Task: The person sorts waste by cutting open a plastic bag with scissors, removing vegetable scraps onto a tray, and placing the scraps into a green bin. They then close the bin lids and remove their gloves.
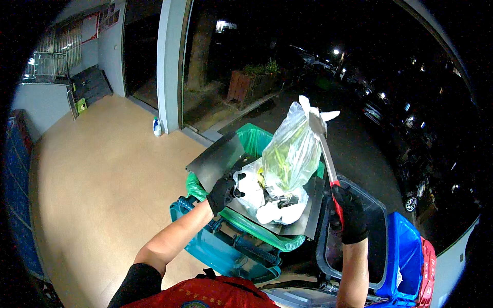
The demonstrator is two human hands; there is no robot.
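My right hand, in a black glove, is closed round the red handle of metal tongs. The tongs' tips meet the top of a clear plastic bag with green leafy matter inside, lifted upright above the bin. My left hand, also black-gloved, is closed at the left edge of a white plastic bag; part of its grip is hidden. Another white bundle lies beside it, with something dark between. These rest on dark grey panels across a green-lined bin.
The bin's teal lid hangs open toward me. On the right stand an open dark bin lid, a blue bin and a red bin. A spray bottle is by the door post; a wooden planter is outside.
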